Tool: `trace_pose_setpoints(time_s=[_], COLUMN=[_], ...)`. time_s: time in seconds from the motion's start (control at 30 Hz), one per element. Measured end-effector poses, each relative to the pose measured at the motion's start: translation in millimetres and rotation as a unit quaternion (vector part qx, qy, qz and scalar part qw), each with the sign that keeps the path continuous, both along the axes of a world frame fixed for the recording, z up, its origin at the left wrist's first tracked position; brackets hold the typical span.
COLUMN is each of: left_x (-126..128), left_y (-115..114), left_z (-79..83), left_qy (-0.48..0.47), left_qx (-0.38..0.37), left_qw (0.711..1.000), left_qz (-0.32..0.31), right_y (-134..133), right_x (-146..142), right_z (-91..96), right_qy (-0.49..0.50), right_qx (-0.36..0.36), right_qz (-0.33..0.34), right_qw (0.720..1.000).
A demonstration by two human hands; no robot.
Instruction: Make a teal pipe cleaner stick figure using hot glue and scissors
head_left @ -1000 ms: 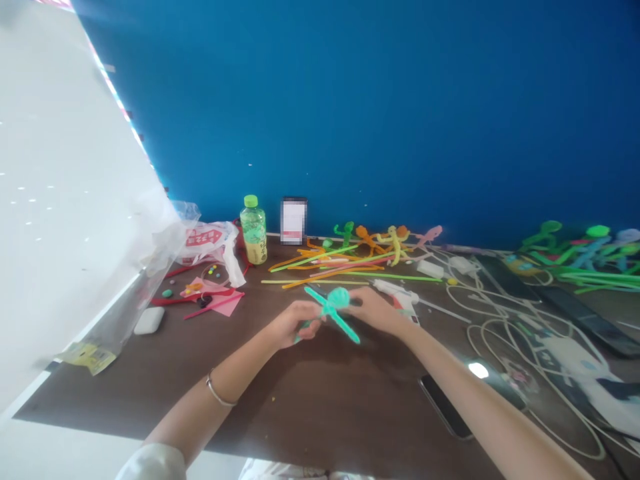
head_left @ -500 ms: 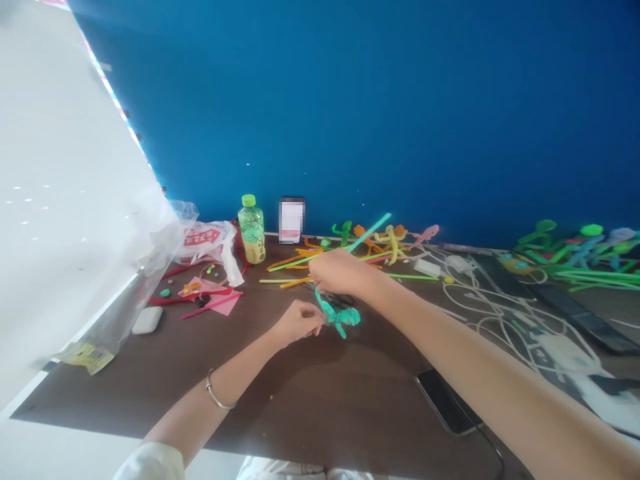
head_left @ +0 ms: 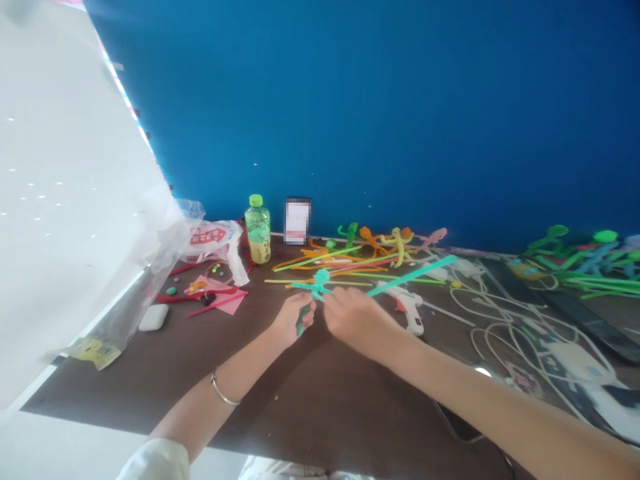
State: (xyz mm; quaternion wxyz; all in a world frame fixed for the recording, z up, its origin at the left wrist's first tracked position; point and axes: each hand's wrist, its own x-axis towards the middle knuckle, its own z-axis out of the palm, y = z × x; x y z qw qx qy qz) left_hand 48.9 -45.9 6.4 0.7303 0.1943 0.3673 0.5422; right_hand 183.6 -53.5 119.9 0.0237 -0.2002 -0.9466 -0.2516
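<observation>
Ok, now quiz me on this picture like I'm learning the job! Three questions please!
1. What sticks out past the right hand?
A. a long teal pipe cleaner
B. a paintbrush
C. a spoon

2. True or false: the hot glue gun lies on the pink paper.

3. What colour is the cap of the plastic bottle?

Key: 1. A. 2. False. 3. Green.
</observation>
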Motion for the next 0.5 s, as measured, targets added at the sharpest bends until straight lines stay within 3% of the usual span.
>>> trace_pose_setpoints(time_s=[0.1, 0.23, 0.5], left_x=[2, 4, 6], left_y=[-2, -4, -3], left_z=[3.5, 5.8, 0.8], left_qy=[-0.055, -0.073, 0.008], left_qx=[0.032, 0.054, 0.089], left_qw=[0.997, 0.993, 0.996], left_qz=[-0.031, -0.069, -0.002], right_y=[12, 15, 7], right_x=[29, 44, 44], right_z=[-8.6, -17.2, -23.0], right_qy=[0.034, 0.086, 0.148], right_qx=[0.016, -0.006, -0.044], right_qz=[-0.075, -0.147, -0.164], right_qw=[0.996, 0.985, 0.974])
